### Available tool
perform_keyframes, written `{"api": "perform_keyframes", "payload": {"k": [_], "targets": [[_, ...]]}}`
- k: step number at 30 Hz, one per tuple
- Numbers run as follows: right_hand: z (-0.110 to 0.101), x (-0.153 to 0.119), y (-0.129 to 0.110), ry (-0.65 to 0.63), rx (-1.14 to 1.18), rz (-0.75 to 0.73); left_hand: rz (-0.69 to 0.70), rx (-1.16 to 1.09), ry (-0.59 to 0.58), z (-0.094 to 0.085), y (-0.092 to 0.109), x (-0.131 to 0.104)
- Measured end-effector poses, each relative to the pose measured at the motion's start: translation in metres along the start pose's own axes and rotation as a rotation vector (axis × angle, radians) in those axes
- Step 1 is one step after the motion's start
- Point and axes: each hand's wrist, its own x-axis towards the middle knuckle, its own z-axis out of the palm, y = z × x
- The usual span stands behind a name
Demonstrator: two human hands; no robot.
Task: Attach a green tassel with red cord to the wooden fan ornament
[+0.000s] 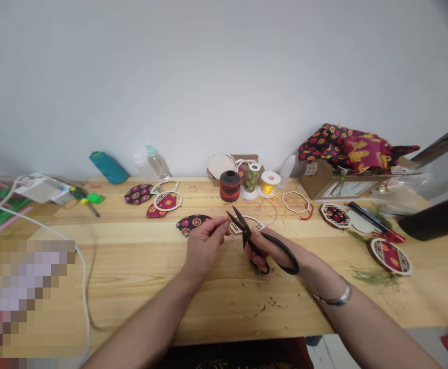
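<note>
Black scissors [287, 254] are gripped in my right hand [260, 248], their blades slightly parted and pointing up and left. Close to the blade tips, my left hand [205, 246] is closed in a pinch; what it holds is too small to make out. A dark patterned fabric piece [194, 223] lies behind my left hand. Beyond the blades rests a pale cutout frame [255, 222], partly hidden. Dark scraps [264, 307] are scattered on the wooden table [139, 307] below my hands.
Thread spools [230, 186], bottles [157, 163] and a teal cone [109, 168] stand along the wall. At the right are a cardboard box [320, 179] with fabric, decorated round pieces [391, 257] and a black cylinder [435, 218]. A white cable [82, 277] runs down the left.
</note>
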Motion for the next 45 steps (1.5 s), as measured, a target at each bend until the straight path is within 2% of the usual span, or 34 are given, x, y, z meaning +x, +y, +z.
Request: {"api": "perform_keyframes", "payload": {"k": [10,17,22,27,31,34,38,45], "targets": [[0.002,0.001,-0.005,0.017,-0.047,0.021,-0.015,-0.061,-0.006,-0.002,-0.001,0.0],[0.0,0.007,0.007,0.012,-0.053,0.006,-0.006,-0.068,0.003,-0.001,0.001,0.0],[0.0,0.003,0.003,0.02,-0.081,0.016,0.0,-0.076,0.018,-0.001,0.001,-0.001],[0.0,0.006,0.003,0.165,-0.02,-0.014,-0.005,-0.076,0.003,0.0,-0.001,0.0],[-0.001,0.016,0.014,0.414,0.011,-0.057,-0.029,-0.046,-0.047,0.001,-0.001,-0.001],[0.0,0.019,0.018,0.561,-0.054,-0.187,-0.033,-0.033,-0.094,0.001,-0.002,-0.003],[0.004,0.017,0.014,0.612,-0.068,-0.253,-0.023,-0.005,-0.158,0.003,-0.003,-0.006],[0.007,0.018,0.013,0.58,-0.001,-0.294,0.002,0.071,-0.24,0.005,-0.002,-0.009]]}}
